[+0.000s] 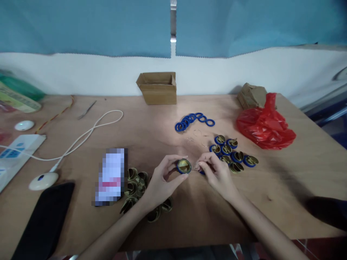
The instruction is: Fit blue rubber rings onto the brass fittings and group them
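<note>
My left hand (169,173) grips a round brass-coloured metal piece (184,165) by its edges, between thumb and fingers, with its shiny face up and a dark rim around it. Just to its right, my right hand (213,171) is closed in a pinch. Something thin seems to show at its fingertips, too small to make out. Behind that hand lie several brass pieces with blue rings (226,149). Loose blue rings (187,121) overlap in a row farther back, with thin wire rings (197,133) in front of them. More brass pieces (132,188) lie partly hidden behind my left forearm.
An open cardboard box (159,92) stands against the wall. At right are a red plastic bag (267,126) and a brown paper package (251,95). A phone with a blurred screen (111,177), a black case-like object (45,220), a white cable (81,139) and a power strip (23,153) occupy the left.
</note>
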A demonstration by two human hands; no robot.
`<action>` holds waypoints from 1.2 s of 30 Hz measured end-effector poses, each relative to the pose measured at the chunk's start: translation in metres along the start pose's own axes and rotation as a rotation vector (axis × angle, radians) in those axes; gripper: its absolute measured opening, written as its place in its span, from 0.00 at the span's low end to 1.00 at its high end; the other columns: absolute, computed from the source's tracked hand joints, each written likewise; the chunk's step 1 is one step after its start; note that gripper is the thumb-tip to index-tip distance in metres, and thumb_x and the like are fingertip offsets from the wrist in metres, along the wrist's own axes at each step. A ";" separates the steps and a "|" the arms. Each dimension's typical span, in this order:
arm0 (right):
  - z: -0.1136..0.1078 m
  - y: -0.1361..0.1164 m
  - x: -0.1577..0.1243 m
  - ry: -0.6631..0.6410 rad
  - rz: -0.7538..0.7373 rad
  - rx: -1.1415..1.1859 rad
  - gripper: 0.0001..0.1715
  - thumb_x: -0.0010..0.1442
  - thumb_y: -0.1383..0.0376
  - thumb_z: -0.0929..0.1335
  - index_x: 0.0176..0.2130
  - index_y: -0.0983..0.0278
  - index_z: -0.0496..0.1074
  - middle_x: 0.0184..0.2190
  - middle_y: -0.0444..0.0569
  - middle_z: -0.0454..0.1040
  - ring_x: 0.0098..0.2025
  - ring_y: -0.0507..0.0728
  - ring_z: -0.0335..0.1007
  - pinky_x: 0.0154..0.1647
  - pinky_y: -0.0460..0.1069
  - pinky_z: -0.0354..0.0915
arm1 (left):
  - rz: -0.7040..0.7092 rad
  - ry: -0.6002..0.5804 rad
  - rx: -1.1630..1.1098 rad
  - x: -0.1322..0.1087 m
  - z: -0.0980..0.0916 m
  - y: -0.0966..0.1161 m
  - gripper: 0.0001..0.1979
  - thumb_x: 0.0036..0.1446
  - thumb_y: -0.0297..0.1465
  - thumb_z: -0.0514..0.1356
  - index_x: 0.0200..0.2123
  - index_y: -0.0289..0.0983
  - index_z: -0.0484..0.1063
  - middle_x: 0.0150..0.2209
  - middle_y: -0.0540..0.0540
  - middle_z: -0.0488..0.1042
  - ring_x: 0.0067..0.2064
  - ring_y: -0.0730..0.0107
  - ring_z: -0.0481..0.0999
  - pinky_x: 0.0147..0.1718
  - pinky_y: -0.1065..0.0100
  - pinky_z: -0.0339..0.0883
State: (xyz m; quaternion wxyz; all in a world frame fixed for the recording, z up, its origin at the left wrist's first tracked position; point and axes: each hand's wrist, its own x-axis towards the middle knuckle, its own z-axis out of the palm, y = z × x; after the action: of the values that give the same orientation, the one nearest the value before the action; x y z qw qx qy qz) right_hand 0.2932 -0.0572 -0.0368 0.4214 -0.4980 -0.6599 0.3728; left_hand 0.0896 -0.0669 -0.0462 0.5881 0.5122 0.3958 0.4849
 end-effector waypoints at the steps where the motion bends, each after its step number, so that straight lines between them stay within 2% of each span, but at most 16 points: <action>1: -0.001 -0.001 0.002 -0.013 0.039 0.066 0.08 0.70 0.59 0.65 0.38 0.60 0.68 0.29 0.46 0.77 0.30 0.54 0.75 0.34 0.48 0.70 | 0.006 -0.008 0.005 -0.001 0.000 0.000 0.19 0.56 0.27 0.69 0.50 0.39 0.70 0.56 0.41 0.77 0.56 0.60 0.79 0.59 0.58 0.72; 6: -0.006 -0.007 0.011 -0.132 0.256 0.413 0.16 0.64 0.52 0.71 0.37 0.61 0.69 0.28 0.47 0.79 0.29 0.53 0.75 0.33 0.48 0.72 | 0.011 -0.037 0.087 -0.004 0.000 0.000 0.19 0.58 0.27 0.68 0.52 0.40 0.70 0.57 0.41 0.77 0.58 0.59 0.78 0.59 0.59 0.72; 12: -0.005 -0.008 0.011 -0.199 0.387 0.590 0.19 0.60 0.51 0.74 0.37 0.63 0.73 0.28 0.46 0.79 0.28 0.52 0.75 0.32 0.47 0.72 | 0.036 -0.074 0.151 -0.006 -0.001 0.001 0.21 0.58 0.26 0.67 0.54 0.41 0.69 0.59 0.41 0.76 0.59 0.58 0.77 0.60 0.59 0.72; 22: -0.001 -0.005 0.011 -0.265 0.290 0.446 0.14 0.61 0.54 0.74 0.37 0.61 0.73 0.31 0.45 0.78 0.32 0.53 0.76 0.37 0.49 0.72 | 0.105 -0.036 0.259 -0.005 -0.002 -0.003 0.19 0.58 0.27 0.68 0.51 0.43 0.70 0.59 0.41 0.75 0.59 0.57 0.77 0.62 0.55 0.69; 27: 0.000 -0.001 0.009 -0.258 0.223 0.328 0.14 0.65 0.53 0.71 0.37 0.61 0.72 0.29 0.44 0.77 0.33 0.54 0.75 0.36 0.49 0.70 | 0.165 -0.029 0.330 -0.006 -0.002 -0.004 0.18 0.59 0.27 0.67 0.51 0.43 0.70 0.59 0.41 0.75 0.60 0.57 0.77 0.61 0.55 0.69; 33: -0.002 -0.005 0.006 -0.238 0.131 0.148 0.13 0.70 0.56 0.67 0.36 0.61 0.69 0.26 0.41 0.71 0.28 0.51 0.68 0.31 0.47 0.62 | 0.232 -0.006 0.395 -0.007 -0.001 -0.001 0.19 0.59 0.26 0.67 0.52 0.44 0.70 0.58 0.44 0.77 0.59 0.61 0.77 0.61 0.58 0.69; 36: -0.002 -0.011 0.005 -0.243 0.181 0.217 0.16 0.71 0.54 0.65 0.35 0.61 0.66 0.22 0.39 0.67 0.24 0.50 0.62 0.26 0.46 0.58 | 0.279 0.021 0.419 -0.007 -0.001 -0.001 0.22 0.58 0.25 0.67 0.54 0.44 0.69 0.57 0.44 0.78 0.58 0.61 0.78 0.60 0.59 0.71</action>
State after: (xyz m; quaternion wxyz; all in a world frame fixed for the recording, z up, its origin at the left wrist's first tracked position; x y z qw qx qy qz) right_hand 0.2901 -0.0542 -0.0257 0.3545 -0.4584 -0.6141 0.5357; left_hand 0.0874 -0.0737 -0.0475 0.3924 0.6677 0.4192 0.4738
